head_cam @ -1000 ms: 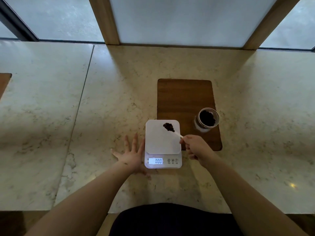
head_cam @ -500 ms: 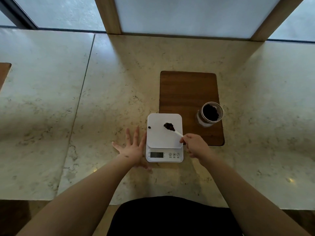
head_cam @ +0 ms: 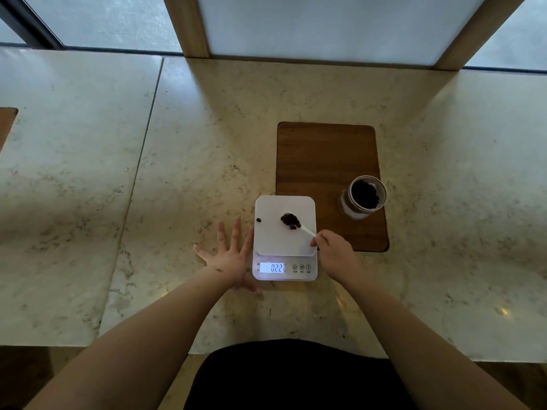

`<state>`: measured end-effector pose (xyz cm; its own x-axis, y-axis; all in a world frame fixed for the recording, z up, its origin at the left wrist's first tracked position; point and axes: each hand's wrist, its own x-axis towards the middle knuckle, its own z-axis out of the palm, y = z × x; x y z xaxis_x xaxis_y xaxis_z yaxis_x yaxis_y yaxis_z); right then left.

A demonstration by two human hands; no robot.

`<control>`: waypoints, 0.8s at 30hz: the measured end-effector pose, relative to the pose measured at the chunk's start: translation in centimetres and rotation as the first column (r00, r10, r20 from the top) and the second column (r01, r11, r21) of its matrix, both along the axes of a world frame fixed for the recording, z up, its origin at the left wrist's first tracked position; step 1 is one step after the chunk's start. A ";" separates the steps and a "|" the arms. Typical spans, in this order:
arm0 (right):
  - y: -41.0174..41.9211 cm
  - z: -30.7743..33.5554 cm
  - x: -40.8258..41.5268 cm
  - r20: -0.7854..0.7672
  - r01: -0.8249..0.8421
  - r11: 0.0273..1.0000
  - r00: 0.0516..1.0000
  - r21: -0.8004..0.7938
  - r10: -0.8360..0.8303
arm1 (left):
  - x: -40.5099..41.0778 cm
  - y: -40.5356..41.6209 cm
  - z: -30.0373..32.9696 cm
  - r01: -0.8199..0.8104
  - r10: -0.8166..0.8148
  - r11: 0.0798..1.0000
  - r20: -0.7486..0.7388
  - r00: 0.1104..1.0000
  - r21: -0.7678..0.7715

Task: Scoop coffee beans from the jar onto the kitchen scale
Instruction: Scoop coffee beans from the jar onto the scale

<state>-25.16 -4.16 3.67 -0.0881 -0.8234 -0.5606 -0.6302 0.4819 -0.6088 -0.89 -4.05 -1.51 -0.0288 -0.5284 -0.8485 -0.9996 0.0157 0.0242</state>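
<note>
A white kitchen scale (head_cam: 275,241) sits on the marble counter, its lit display (head_cam: 272,267) reading 0.22. My right hand (head_cam: 333,254) grips the handle of a white spoon (head_cam: 306,230) whose bowl, heaped with dark coffee beans (head_cam: 290,221), is over the scale's platform. One loose bean (head_cam: 258,220) lies near the platform's left edge. My left hand (head_cam: 229,255) lies flat with fingers spread on the counter, touching the scale's left side. The open glass jar (head_cam: 364,196) of beans stands to the right on a wooden board (head_cam: 322,161).
The marble counter (head_cam: 177,173) has a seam running down its left part. Wooden window posts (head_cam: 186,25) rise at the back. A second wooden board edge (head_cam: 6,125) shows at the far left. My dark clothing (head_cam: 290,377) is at the counter's near edge.
A single bean has dropped onto the platform's left side. The display went from 0.00 to 0.22. The spoon with beans stays over the scale; the camera shifted slightly.
</note>
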 end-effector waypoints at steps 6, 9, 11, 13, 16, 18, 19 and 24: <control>0.4 -0.4 -0.3 -0.069 -0.073 0.993 0.995 -0.092 0.067 | -0.1 0.0 0.4 -0.002 0.002 1.000 -0.018 1.000 0.005; 0.2 -0.8 0.6 -0.094 -0.133 0.979 0.988 -0.155 0.119 | 0.8 0.0 0.5 -0.023 0.023 1.000 -0.015 1.000 0.004; 0.1 -0.7 0.5 -0.139 -0.161 0.964 0.981 -0.212 0.134 | 0.8 0.0 0.6 -0.017 0.017 1.000 -0.018 1.000 0.003; 0.3 -0.5 0.7 -0.195 -0.207 0.937 0.968 -0.281 0.156 | 1.0 0.3 0.7 -0.018 0.019 1.000 -0.019 1.000 0.006; 0.4 -0.2 0.1 -0.279 -0.260 0.883 0.948 -0.391 0.155 | 0.2 0.2 0.5 -0.002 0.002 1.000 -0.039 0.999 0.005; 0.2 0.1 0.3 -0.327 -0.313 0.840 0.929 -0.443 0.173 | 0.0 0.0 0.3 0.000 0.000 1.000 -0.049 0.999 -0.004; 0.0 0.3 0.6 -0.331 -0.331 0.822 0.925 -0.463 0.186 | 0.1 0.0 0.2 -0.001 0.000 1.000 -0.048 0.999 -0.008; -0.8 1.1 2.2 -0.355 -0.403 0.761 0.903 -0.509 0.241 | 0.2 0.1 -0.3 -0.016 0.014 0.999 -0.061 0.998 -0.032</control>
